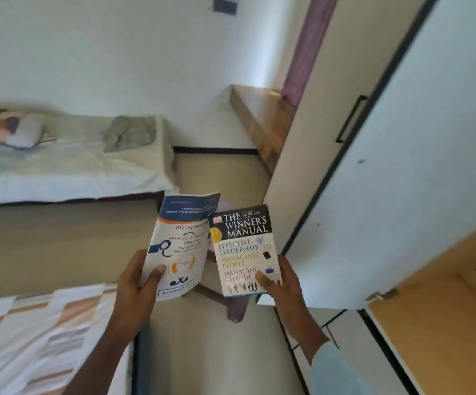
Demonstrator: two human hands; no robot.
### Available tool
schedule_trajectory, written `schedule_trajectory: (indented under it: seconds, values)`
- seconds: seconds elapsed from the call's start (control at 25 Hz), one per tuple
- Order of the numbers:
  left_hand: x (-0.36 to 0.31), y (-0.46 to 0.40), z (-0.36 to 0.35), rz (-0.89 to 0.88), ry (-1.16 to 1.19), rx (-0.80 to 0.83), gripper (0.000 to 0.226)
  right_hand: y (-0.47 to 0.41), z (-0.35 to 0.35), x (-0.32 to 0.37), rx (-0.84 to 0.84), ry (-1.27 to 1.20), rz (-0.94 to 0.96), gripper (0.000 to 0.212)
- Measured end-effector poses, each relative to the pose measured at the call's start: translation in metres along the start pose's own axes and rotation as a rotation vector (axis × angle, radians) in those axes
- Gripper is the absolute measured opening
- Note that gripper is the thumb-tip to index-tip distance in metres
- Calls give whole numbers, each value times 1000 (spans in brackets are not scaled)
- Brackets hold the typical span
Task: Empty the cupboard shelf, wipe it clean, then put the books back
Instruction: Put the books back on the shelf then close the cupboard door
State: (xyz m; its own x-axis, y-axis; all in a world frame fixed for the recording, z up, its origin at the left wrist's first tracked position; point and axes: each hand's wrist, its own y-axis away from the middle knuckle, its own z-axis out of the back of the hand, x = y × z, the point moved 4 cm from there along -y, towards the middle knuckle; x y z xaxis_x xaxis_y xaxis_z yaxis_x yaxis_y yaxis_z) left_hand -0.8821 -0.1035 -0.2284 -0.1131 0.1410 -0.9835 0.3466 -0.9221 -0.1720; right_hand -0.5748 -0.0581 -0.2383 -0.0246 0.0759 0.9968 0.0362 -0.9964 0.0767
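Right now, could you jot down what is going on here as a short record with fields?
left hand: left hand holds a thin white and blue booklet, print upside down
right hand: right hand holds a paperback titled The Winner's Manual, cover up
books: side by side, above the floor
cupboard: white cupboard door open at right, wooden shelf visible
room: bed beyond, striped bedding at lower left
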Motion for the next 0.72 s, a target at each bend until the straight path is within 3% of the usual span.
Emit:
schedule_trajectory:
  seconds: [0.28, 0.4, 0.64, 0.72]
  values:
    - [-95, 46, -126, -226, 71, 241, 32, 60, 146, 45, -152, -176, 127, 47]
    - [-127, 57, -178, -251, 140, 293, 23, 92, 211, 56, -271, -338, 156, 61]
    - [-188, 88, -314, -363, 218, 474, 34, 147, 325, 90, -542, -428, 311, 65]
    - [-204, 98, -356, -376, 252, 529, 34, 164, 355, 103, -627, -433, 344, 82]
